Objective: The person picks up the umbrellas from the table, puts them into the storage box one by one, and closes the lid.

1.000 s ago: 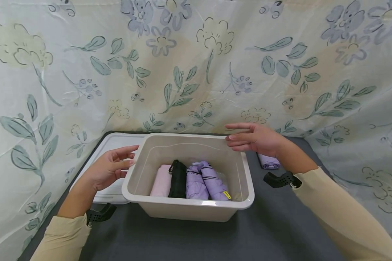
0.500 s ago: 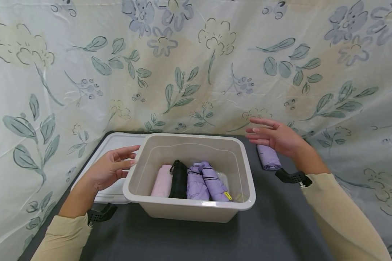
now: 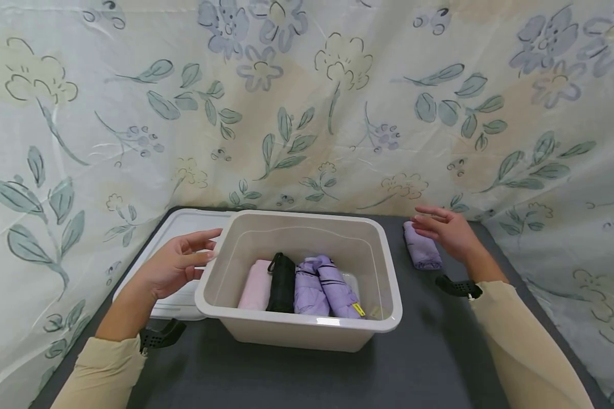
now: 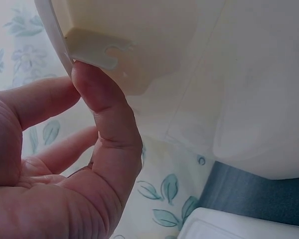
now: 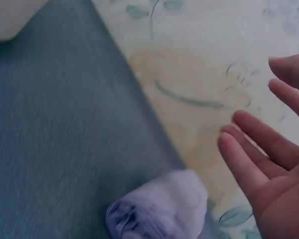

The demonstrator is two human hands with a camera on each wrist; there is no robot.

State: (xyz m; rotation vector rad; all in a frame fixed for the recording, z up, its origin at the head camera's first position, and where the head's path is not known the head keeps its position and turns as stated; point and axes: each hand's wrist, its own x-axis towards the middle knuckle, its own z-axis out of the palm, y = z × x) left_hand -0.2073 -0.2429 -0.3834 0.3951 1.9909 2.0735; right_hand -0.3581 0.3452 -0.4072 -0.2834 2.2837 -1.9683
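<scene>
A beige plastic storage bin (image 3: pixel 299 335) stands on the dark tabletop. Inside it lie a pink rolled bundle (image 3: pixel 256 285), a black folding umbrella (image 3: pixel 281 284) in its sleeve, and two purple folding umbrellas (image 3: pixel 309 288), one with a yellow tag. My left hand (image 3: pixel 176 264) touches the bin's left rim from outside, its fingers relaxed; the left wrist view shows a fingertip at the rim (image 4: pixel 55 37). My right hand (image 3: pixel 452 234) hovers with loose fingers beside a purple rolled bundle (image 3: pixel 422 247), apart from it in the right wrist view and holding nothing.
A white lid (image 3: pixel 176 307) lies flat behind the left hand, partly covered by the bin. A floral curtain (image 3: pixel 307 113) hangs behind the table and along both sides. Dark tabletop (image 3: pixel 266 378) shows in front of the bin and to its right.
My right hand has left the bin's back right rim and moved right, then down toward the purple bundle. The left hand stays at the left rim.
</scene>
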